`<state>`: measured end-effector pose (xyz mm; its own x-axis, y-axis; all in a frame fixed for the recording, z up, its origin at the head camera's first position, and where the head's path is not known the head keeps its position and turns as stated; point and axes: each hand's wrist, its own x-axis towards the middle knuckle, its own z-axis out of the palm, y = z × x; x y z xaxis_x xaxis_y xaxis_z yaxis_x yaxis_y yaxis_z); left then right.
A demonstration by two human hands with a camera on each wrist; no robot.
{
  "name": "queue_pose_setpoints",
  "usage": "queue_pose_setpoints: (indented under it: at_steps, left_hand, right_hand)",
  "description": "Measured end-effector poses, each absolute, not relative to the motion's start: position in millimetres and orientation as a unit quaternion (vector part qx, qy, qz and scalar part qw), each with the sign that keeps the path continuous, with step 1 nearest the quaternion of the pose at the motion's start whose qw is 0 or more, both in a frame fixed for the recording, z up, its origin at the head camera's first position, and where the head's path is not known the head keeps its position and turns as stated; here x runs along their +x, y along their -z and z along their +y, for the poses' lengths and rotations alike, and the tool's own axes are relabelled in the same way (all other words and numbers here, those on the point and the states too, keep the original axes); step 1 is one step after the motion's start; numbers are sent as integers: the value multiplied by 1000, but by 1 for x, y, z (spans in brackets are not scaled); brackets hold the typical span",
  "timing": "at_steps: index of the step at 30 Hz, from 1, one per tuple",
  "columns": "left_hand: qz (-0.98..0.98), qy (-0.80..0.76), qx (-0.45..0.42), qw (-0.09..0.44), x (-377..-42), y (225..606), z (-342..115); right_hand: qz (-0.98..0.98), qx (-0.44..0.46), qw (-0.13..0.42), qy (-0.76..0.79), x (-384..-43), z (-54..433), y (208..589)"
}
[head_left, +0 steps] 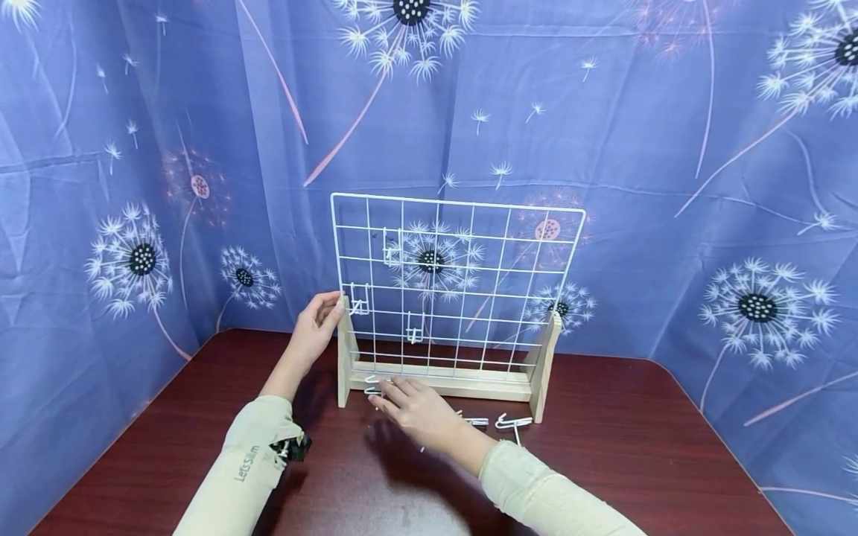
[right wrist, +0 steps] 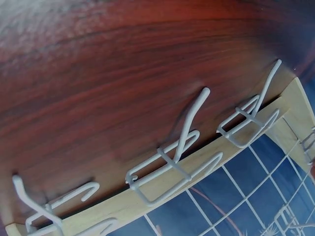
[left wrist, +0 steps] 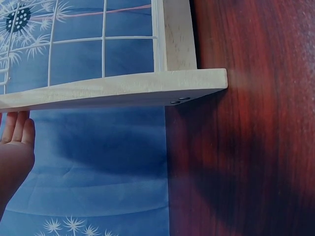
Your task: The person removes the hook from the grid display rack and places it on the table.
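My left hand (head_left: 315, 327) holds the top of the left upright of a wooden stand (head_left: 344, 357), thumb and fingers meeting at its edge. In the left wrist view, fingers (left wrist: 18, 129) reach the upright's outer face. A white wire grid panel (head_left: 456, 283) stands tilted back in the stand. My right hand (head_left: 415, 413) is over the table before the base, fingers extended beside a white wire hook (head_left: 372, 383). In the right wrist view, this hook (right wrist: 241, 123), a middle hook (right wrist: 162, 162) and another hook (right wrist: 49, 216) lie along the base; most of the hand is outside that view.
Three white wire hooks hang on the grid's left half, including an upper hook (head_left: 392, 249) and a lower hook (head_left: 415, 331). The dark red wooden table (head_left: 637, 461) is bounded behind by a blue dandelion-print curtain (head_left: 603, 149).
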<state>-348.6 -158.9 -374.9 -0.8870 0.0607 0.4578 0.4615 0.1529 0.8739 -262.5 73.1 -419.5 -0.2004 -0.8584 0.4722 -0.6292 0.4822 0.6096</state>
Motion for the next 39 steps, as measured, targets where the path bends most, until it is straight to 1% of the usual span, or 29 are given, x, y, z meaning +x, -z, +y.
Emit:
queue_pose_setpoints:
  at_steps: [8,18,24,31,39]
  left_hand:
    - [-738,623,-187,180,-351,378,-158]
    - [-740,626,-179,168,-351,378,-159]
    - [-736,636,-175,155,-353,378,-160]
    - [-737,631,-180,163,-351,378,-159]
    - [-733,633,-184,167,-350,376,-159]
  right_hand:
    - [-782,477,362,176,-262,67,424]
    - [-796,479,295,225,-260,64,430]
    - [-796,476,293,234,-259,63,432]
    - [-800,471,263,264,-256,63,434]
    - [-796,473,264,270,-256,64,437]
